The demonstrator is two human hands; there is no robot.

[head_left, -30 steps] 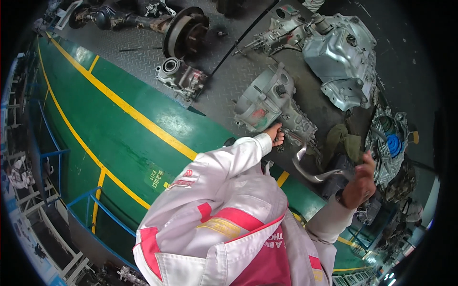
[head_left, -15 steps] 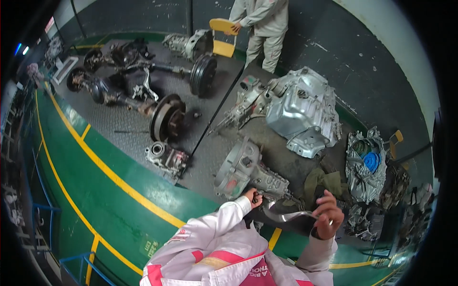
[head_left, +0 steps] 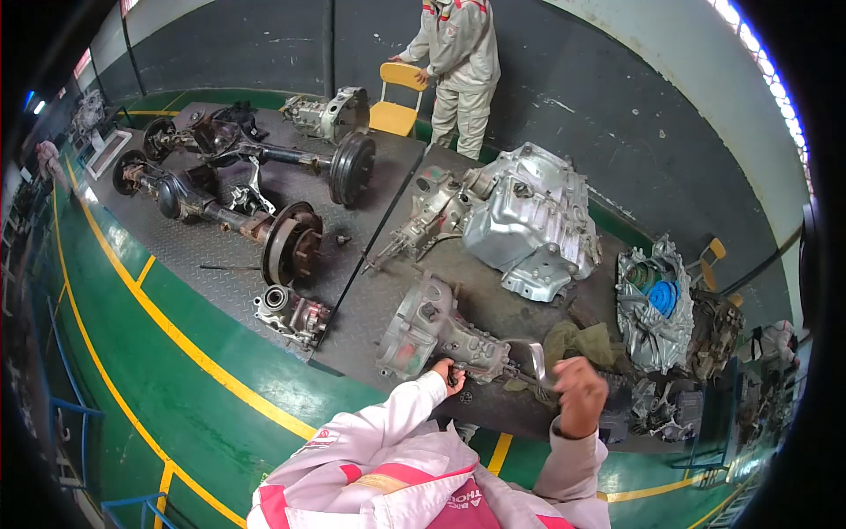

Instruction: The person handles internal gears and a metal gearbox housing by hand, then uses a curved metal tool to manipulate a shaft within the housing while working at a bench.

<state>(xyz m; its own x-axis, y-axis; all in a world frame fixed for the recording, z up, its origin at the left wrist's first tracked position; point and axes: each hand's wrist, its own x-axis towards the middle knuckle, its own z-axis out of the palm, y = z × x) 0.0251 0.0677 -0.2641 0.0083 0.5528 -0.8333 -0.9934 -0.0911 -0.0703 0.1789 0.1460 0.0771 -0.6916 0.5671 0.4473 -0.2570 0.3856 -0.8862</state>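
Swung upward since, the crank could slip if my half-curled right hand pushes crooked, though I can't tell what it or my curled left hand grips.

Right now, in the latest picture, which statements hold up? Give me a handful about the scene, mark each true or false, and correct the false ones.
1. The left hand is at the near side of the bell-shaped gearbox. True.
2. The round blue part sits left of that gearbox. False: the round blue part is to its right.
3. A co-worker stands beside a yellow chair. True.
4. The right hand is gloved. False: the right hand is bare.
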